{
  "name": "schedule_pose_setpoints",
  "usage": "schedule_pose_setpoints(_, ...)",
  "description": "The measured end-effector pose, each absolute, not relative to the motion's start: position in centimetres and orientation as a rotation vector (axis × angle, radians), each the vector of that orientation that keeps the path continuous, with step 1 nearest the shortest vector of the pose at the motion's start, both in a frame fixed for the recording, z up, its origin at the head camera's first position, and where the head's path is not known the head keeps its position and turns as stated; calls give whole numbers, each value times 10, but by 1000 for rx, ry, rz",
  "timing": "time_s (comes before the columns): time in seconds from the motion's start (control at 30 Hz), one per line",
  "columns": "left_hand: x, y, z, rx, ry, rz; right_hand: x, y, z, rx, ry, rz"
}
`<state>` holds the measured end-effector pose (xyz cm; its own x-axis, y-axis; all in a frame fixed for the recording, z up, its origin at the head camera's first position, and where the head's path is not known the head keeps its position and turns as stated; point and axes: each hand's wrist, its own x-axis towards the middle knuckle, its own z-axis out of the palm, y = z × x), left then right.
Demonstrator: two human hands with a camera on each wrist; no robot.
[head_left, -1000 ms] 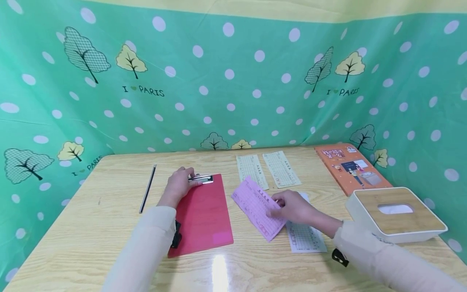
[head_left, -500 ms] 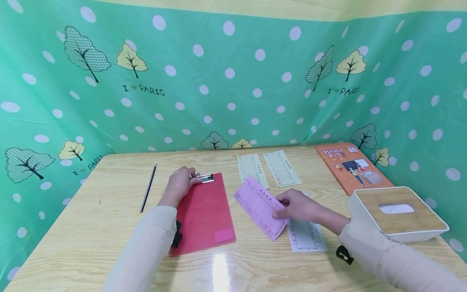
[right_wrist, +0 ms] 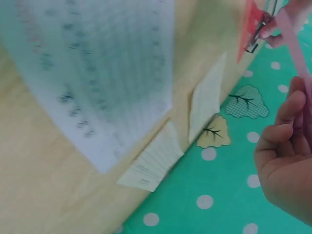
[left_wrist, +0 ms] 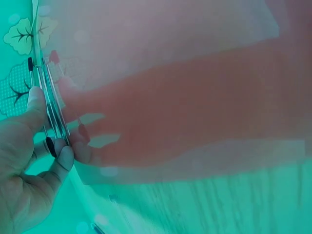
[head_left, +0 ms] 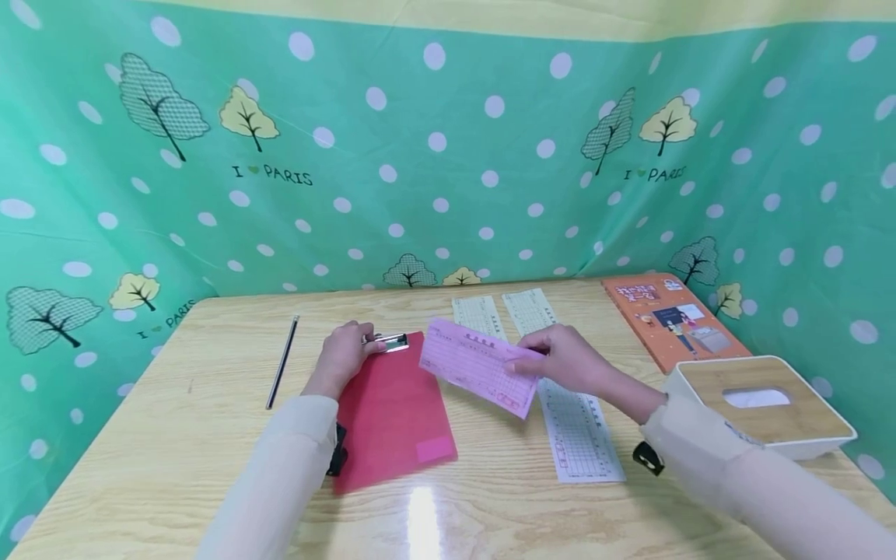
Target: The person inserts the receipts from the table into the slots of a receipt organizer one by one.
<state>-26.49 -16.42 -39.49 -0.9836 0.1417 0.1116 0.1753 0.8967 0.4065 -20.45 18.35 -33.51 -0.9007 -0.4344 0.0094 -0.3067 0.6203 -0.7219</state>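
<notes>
Nearest to me on the table [head_left: 231, 498], I have the plain end of the red clipboard [head_left: 392, 412], my landmark; its clip end points away, which puts that end within the left hand's easy reach, I judge. To the right of the clipboard a white slip [head_left: 581, 439] lies flat, and farther right sits a tissue box [head_left: 770, 404] with a wooden lid.

A little deeper, my right hand [head_left: 563, 358] pinches one end of a pink slip [head_left: 479, 365] between thumb and fingers. The slip is raised and tilted, its far end overlapping the clipboard's right edge from my head view; I take the grip at one end to be a way of leaving the opposite end free to point toward the clip.

At the clipboard's far end, my left hand [head_left: 343, 350] grips the metal clip [head_left: 393, 343], thumb and fingers on it, probably to work or steady it. Whether its mouth is parted I can't tell.

Left of the clipboard lies a slim dark pencil or pen [head_left: 283, 363], apart from it. Well to its right, beyond the tissue box, is an orange book [head_left: 675, 323]. Two pale slips [head_left: 530, 309] lie beyond the pink one, partly hidden, right of the clipboard.
</notes>
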Motion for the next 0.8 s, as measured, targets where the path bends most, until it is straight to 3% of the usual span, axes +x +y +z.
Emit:
schedule_pose_setpoints(0.5, -267, -165, -400, -348, -2957, -573, -226, 141, -339, -906, 2389, -1079)
schedule_pose_setpoints(0.8, -265, -160, -397, -363, -2971, -610, -235, 115, -359, -894, 2364, -935)
